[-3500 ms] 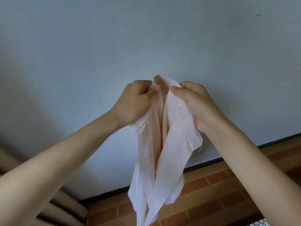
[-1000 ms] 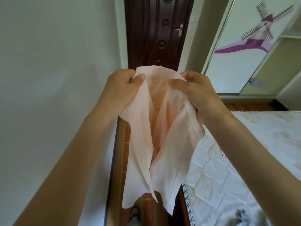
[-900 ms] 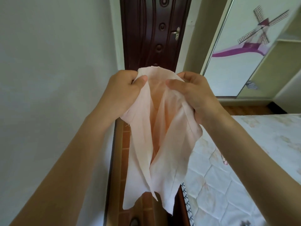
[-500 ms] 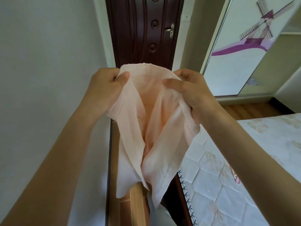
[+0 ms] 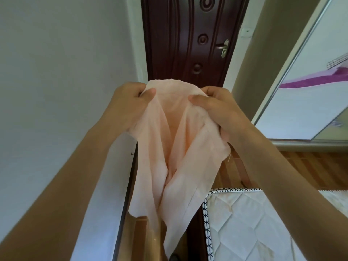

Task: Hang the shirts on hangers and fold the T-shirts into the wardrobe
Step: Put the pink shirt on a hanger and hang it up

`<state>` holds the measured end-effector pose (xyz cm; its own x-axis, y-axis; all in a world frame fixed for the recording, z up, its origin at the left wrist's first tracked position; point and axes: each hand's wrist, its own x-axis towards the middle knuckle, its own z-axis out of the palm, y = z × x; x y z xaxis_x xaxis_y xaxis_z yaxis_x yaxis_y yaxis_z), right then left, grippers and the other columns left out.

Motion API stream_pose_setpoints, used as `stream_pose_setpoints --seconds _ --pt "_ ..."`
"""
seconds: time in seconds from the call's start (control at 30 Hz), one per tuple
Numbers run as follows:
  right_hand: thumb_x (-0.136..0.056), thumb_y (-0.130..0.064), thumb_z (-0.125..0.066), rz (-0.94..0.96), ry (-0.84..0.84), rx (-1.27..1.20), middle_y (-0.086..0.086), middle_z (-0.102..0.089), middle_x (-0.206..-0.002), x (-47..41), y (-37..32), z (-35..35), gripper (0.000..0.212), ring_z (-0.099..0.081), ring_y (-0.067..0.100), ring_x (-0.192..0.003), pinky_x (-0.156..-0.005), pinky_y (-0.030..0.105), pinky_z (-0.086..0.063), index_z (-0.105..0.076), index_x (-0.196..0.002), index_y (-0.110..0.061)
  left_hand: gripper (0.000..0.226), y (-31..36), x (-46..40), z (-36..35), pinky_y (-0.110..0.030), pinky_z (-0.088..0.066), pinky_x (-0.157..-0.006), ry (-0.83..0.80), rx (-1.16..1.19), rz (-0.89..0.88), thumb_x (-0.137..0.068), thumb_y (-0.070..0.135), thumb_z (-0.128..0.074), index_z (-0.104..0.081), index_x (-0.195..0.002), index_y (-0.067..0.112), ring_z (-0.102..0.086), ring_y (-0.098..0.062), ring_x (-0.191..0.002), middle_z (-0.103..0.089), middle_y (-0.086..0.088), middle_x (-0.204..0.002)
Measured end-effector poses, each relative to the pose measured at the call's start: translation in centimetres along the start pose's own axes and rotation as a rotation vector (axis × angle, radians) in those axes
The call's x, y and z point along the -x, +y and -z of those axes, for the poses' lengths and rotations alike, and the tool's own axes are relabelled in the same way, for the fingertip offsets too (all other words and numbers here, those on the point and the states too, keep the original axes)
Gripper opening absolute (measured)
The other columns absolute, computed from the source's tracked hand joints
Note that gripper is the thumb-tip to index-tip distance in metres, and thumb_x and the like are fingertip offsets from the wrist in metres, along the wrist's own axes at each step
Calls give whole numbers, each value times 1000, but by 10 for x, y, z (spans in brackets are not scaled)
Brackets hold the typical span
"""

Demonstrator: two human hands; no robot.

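Note:
A pale pink shirt [image 5: 173, 151] hangs in the air in front of me, bunched at the top and trailing down in long folds. My left hand [image 5: 128, 104] grips its upper left edge, thumb pressed over the cloth. My right hand [image 5: 216, 108] grips the upper right edge the same way, with more fabric gathered under the palm. The wardrobe [image 5: 308, 102] with a windmill picture on its sliding door stands at the right. No hanger is in view.
A dark brown door [image 5: 188, 40] with a metal handle is straight ahead, a pale wall [image 5: 62, 72] on the left. A quilted mattress [image 5: 250, 227] fills the lower right. Wooden floor [image 5: 320, 166] runs between the mattress and the wardrobe.
The view has swung from a bare wall to the door and wardrobe. My hands have drawn slightly apart, spreading the shirt's top edge wider. Both grips are unchanged.

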<state>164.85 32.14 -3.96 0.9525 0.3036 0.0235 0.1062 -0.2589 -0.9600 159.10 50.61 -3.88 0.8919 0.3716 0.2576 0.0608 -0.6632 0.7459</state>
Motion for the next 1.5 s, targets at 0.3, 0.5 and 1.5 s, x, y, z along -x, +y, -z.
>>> stream_pose_setpoints --seconds 0.3,0.5,1.5 --pt "-92 -30 -65 -2 64 31 1 -68 -94 -127 17 17 10 -67 17 -84 -66 26 -53 -65 -98 -22 40 -23 -121 -49 -32 -36 -66 -22 23 -64 -100 25 -49 -59 -93 -13 -44 -21 -71 -48 -13 -79" --pt "-92 -30 -64 -28 178 55 1 -69 -94 -220 35 29 5 -68 19 -85 -70 30 -57 -65 -92 -24 38 -35 -223 -95 -22 -36 -63 -108 103 -152 -101 23 -49 -62 -94 -12 -52 -32 -75 -59 -29 -90" --pt "-79 -16 -78 -358 865 -111 1 -72 -71 -403 126 266 15 -69 17 -61 -69 40 -60 -70 -91 -11 47 127 -507 -417 -24 -18 -47 -813 292 -730 -97 23 -54 -29 -57 16 -25 -8 -46 -26 5 -53"
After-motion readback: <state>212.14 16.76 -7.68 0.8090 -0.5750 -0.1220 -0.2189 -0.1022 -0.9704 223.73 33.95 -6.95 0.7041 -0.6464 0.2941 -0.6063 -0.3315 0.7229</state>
